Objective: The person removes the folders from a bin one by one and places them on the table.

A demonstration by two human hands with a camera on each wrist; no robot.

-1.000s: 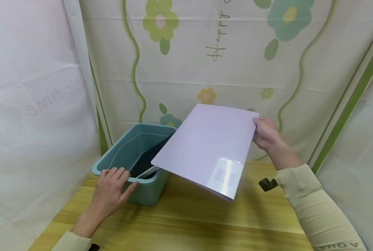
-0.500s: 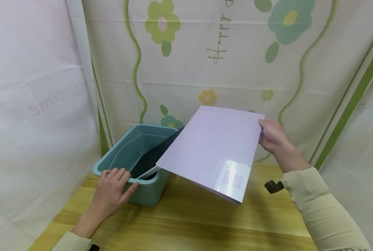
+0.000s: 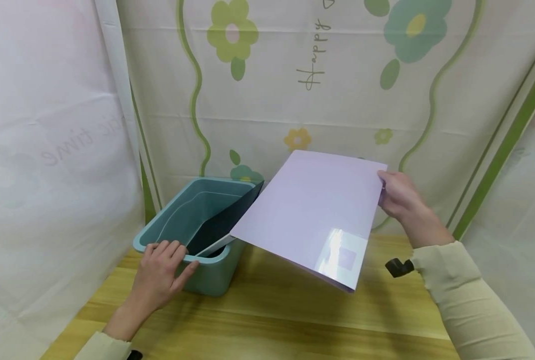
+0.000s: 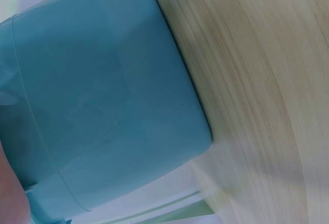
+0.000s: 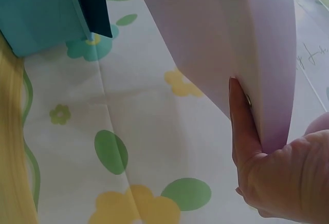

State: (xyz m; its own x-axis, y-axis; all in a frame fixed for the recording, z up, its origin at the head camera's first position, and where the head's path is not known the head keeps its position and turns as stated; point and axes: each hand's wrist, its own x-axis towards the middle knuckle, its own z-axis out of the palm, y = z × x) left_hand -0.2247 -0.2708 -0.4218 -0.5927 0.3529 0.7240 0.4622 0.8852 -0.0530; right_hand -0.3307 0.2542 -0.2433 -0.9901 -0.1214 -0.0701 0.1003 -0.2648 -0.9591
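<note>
While pinching lilac folder (image 3: 312,205) by its right edge, far end, with right hand (image 3: 401,197), held it tilted above table (image 3: 272,327), right of teal bin (image 3: 210,280). Gripped bin's near rim with left hand (image 3: 158,274). Likely needed firm pinch, steady bin, clearance from dark panel (image 3: 224,220) inside.

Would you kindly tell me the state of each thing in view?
Lilac folder: held up, tilted.
Teal plastic bin: upright, open-topped.
Dark folder-like item: leaning in the bin, jutting past its rim.
Left hand: gripping the bin's near rim.
Right hand: gripping the lilac folder's edge.
</note>
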